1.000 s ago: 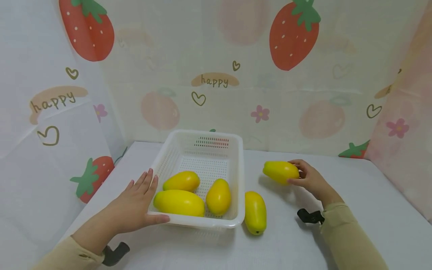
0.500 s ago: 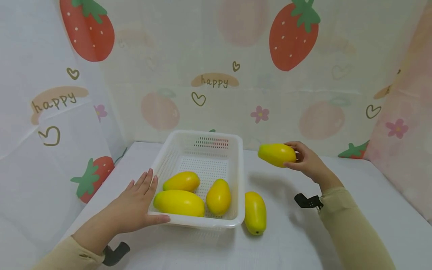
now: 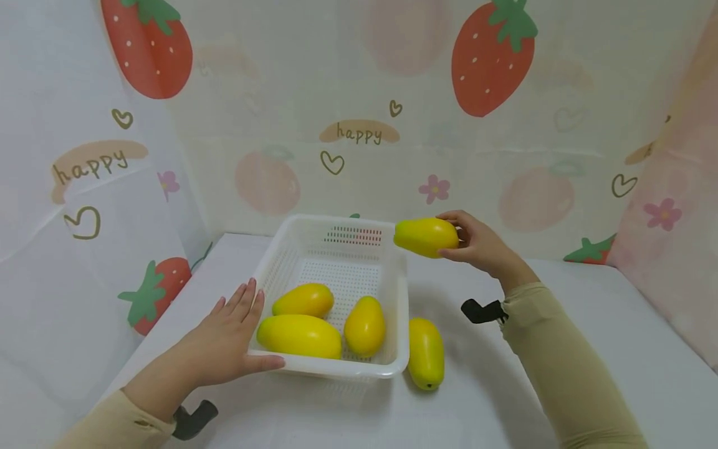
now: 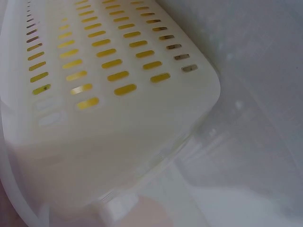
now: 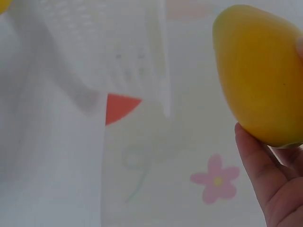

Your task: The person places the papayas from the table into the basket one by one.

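Note:
My right hand (image 3: 477, 243) grips a yellow papaya (image 3: 427, 237) by one end, thumb below and fingers over it. The papaya is held in the air, its greenish end overlapping the basket's back right corner in the head view. In the right wrist view the papaya (image 5: 260, 75) fills the right side above the fingers (image 5: 258, 158). My left hand (image 3: 221, 340) lies with straight fingers against the left side of the white basket (image 3: 367, 369), thumb along its front rim. Inside it are three papayas (image 3: 300, 337). The left wrist view shows the slotted basket wall (image 4: 142, 113).
Another papaya (image 3: 426, 354) lies on the white table (image 3: 471, 411) against the outside of the basket's right wall. A printed cloth backdrop (image 3: 359, 181) with strawberries and hearts stands behind and at both sides. A black wrist camera mount (image 3: 482, 310) sticks out from the right sleeve.
My right hand has raised the papaya off the table and carried it left to the basket's back right corner. The left hand and the basket have stayed in place.

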`<action>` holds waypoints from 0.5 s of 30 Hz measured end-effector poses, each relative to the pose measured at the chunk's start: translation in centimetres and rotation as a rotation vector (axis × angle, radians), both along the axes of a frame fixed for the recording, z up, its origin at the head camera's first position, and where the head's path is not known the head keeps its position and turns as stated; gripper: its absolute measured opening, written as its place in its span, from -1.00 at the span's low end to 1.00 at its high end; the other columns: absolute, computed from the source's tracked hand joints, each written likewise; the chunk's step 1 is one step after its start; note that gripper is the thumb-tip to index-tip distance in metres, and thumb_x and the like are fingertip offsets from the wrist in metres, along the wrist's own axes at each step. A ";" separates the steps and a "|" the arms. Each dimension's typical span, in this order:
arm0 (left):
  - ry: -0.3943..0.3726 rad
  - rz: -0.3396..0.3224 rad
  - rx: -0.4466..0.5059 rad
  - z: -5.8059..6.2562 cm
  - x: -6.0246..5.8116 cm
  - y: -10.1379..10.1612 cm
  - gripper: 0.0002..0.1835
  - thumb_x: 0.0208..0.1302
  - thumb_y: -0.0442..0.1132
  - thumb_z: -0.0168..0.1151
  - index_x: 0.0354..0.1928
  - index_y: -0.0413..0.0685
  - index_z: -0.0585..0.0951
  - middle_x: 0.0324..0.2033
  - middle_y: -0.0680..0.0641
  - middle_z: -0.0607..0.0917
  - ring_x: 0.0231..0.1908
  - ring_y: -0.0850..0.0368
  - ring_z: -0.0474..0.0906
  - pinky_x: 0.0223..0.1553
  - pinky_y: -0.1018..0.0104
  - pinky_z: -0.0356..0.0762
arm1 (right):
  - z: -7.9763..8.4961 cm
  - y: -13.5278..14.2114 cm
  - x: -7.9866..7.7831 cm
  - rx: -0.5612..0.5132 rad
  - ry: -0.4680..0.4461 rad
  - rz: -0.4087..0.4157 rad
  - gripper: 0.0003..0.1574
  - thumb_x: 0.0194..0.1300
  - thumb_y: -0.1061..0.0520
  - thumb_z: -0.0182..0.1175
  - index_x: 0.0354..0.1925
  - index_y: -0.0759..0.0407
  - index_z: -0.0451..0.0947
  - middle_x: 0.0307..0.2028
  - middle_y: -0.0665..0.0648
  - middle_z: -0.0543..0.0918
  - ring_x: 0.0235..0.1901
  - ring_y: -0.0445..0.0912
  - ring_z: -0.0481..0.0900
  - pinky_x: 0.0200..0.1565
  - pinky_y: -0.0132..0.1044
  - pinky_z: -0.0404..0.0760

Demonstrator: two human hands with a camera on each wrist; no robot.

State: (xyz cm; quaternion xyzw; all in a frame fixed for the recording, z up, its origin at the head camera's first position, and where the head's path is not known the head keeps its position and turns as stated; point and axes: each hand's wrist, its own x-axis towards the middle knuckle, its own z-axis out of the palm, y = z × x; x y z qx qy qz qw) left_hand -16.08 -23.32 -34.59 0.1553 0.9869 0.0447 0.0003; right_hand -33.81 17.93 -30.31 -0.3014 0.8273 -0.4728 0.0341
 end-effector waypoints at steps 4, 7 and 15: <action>-0.005 -0.001 -0.003 0.1 -0.1 0.0 0.31 -0.17 0.65 -0.24 0.36 -0.36 -0.02 0.38 -0.33 -0.15 0.36 -0.25 -0.22 0.26 -0.24 -0.18 | 0.4 -2.1 -0.3 -0.004 0.010 0.034 -0.28 0.11 0.20 0.30 0.20 0.11 0.23 0.04 0.17 0.41 -0.10 0.05 0.51 -0.03 -0.18 0.55; -0.006 0.000 -0.008 0.1 -0.1 0.1 0.31 -0.17 0.65 -0.23 0.36 -0.36 -0.02 0.38 -0.33 -0.14 0.36 -0.25 -0.22 0.26 -0.24 -0.18 | 0.7 -3.6 -0.6 -0.005 0.021 0.061 -0.27 0.09 0.18 0.31 0.20 0.11 0.24 0.03 0.17 0.43 -0.11 0.05 0.52 -0.03 -0.17 0.55; -0.007 0.000 -0.004 0.1 -0.1 0.1 0.31 -0.17 0.65 -0.24 0.36 -0.36 -0.01 0.38 -0.33 -0.14 0.36 -0.26 -0.22 0.25 -0.25 -0.17 | 2.3 -7.5 0.1 0.001 0.016 0.078 -0.27 0.09 0.21 0.31 0.20 0.13 0.25 0.03 0.20 0.42 -0.11 0.06 0.51 -0.02 -0.16 0.54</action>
